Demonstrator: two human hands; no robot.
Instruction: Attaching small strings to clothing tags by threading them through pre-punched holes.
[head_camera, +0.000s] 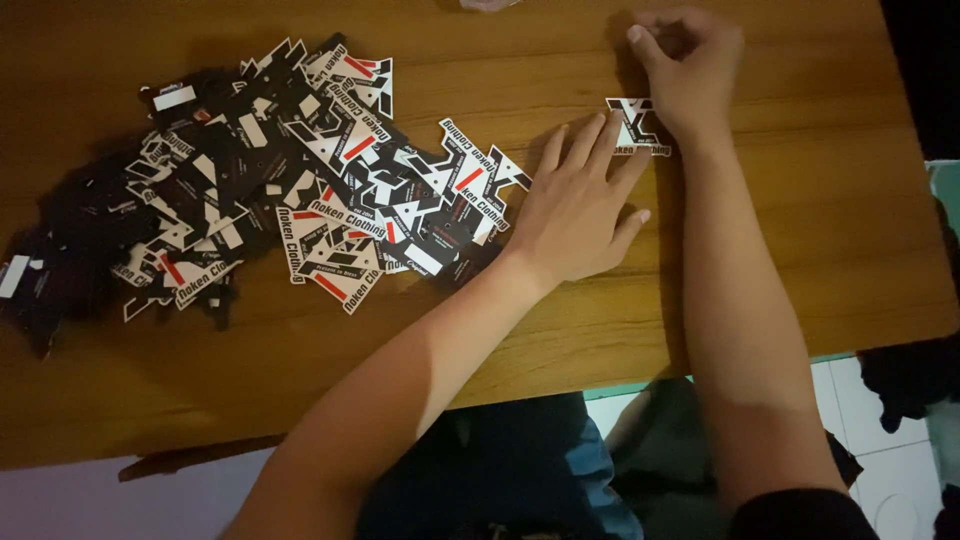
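Observation:
A large loose pile of black, white and red die-cut card tags (260, 190) covers the left half of the wooden table (820, 230). One single tag (636, 128) lies apart to the right. My left hand (575, 205) rests flat on the table with fingers spread, its fingertips touching the left edge of that single tag. My right hand (685, 70) is curled just above the tag, fingers bent in; whether it holds anything is hidden.
The table's near edge (560, 395) runs across the lower frame, with my lap in dark clothing (520, 470) below it. A pale tiled floor (890, 470) shows at the lower right. A small pale object (488, 4) sits at the top edge.

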